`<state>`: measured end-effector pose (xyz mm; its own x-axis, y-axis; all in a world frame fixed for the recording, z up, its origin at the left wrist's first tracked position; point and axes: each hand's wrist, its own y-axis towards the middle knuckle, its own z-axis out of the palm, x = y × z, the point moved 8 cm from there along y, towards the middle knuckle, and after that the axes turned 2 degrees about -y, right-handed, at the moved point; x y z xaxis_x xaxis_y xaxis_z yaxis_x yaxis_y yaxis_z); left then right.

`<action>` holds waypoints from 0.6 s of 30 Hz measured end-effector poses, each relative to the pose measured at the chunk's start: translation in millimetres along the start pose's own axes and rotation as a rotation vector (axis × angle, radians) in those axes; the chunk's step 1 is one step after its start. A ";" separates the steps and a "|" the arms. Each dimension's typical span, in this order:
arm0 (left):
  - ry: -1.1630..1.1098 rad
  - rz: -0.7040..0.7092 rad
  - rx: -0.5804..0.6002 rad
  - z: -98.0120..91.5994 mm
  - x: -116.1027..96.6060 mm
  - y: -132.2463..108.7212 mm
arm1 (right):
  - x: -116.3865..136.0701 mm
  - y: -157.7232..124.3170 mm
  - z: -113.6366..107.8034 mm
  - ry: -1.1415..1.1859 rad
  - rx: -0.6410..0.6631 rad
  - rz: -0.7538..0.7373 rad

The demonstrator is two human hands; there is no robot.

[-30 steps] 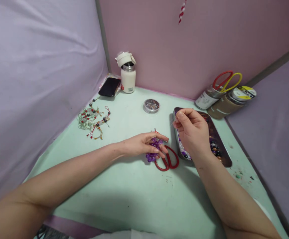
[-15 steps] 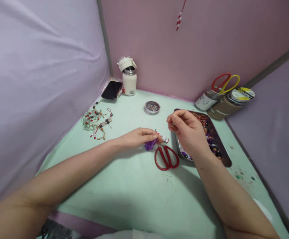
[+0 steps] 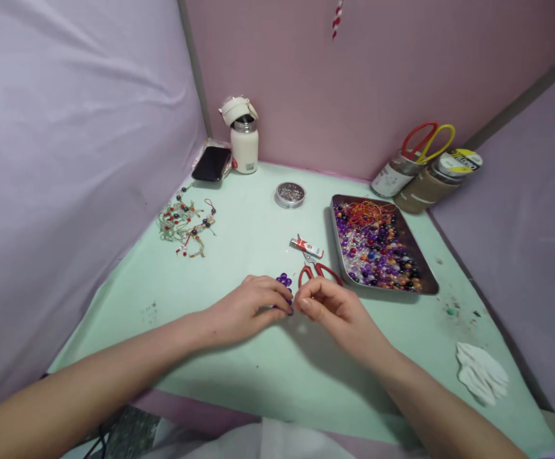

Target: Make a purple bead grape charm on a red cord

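Observation:
A small cluster of purple beads point(image 3: 284, 280) sticks out past the fingers of my left hand point(image 3: 253, 307), which is closed around its lower part low over the table. Close beside its fingertips, my right hand point(image 3: 335, 313) has thumb and forefinger pressed together in a pinch. Whatever may be in that pinch is too small to see. Just beyond my right hand lie red-handled scissors point(image 3: 319, 273), their grips partly covered by it. A red and white lighter point(image 3: 307, 246) rests by the blades.
A metal tray point(image 3: 429, 288) of mixed beads and red-orange cord stands at right. Behind it are a jar holding scissors point(image 3: 392, 178) and a brown jar point(image 3: 423, 188). A round case point(image 3: 291, 195), bottle point(image 3: 245, 150), phone point(image 3: 212, 164), beaded strings point(image 3: 186, 223) and white cloth point(image 3: 481, 373) surround the workspace.
My right hand has come down and left from beside the tray to my left fingertips. My left hand has drawn nearer to me with the purple beads, leaving the lighter uncovered.

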<state>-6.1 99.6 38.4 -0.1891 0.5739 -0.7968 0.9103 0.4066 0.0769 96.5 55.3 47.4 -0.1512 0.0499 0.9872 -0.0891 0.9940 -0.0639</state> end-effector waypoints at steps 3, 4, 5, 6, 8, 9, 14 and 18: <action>-0.081 -0.068 -0.044 7.9 -3.5 -10.7 | -7.5 -12.5 3.2 0.000 -0.025 0.041; -0.128 -0.121 -0.058 9.4 -2.5 -12.1 | -8.0 -14.8 3.4 0.001 -0.038 0.045; -0.184 -0.190 -0.069 11.1 -0.3 -13.2 | -8.3 -16.2 3.5 0.005 -0.051 0.049; -0.249 -0.266 -0.081 12.7 2.3 -14.4 | -8.5 -16.8 3.6 0.010 -0.061 0.052; -0.384 -0.392 -0.106 15.5 5.5 -16.9 | -9.4 -15.8 3.0 0.016 -0.079 0.059; -0.436 -0.426 -0.119 15.8 5.3 -17.7 | -10.3 -14.5 2.3 0.019 -0.087 0.065; -0.516 -0.477 -0.257 -1.1 7.3 -18.8 | -14.9 -4.9 -12.0 0.032 -0.179 0.089; -0.574 -0.583 -0.381 -17.4 26.6 -17.6 | -19.5 3.7 -26.2 -0.012 -0.215 0.130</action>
<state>-33.6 120.1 26.3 -0.2765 -0.1988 -0.9402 0.5247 0.7884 -0.3210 124.8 60.6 31.8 -0.1590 0.1792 0.9709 0.1436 0.9771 -0.1569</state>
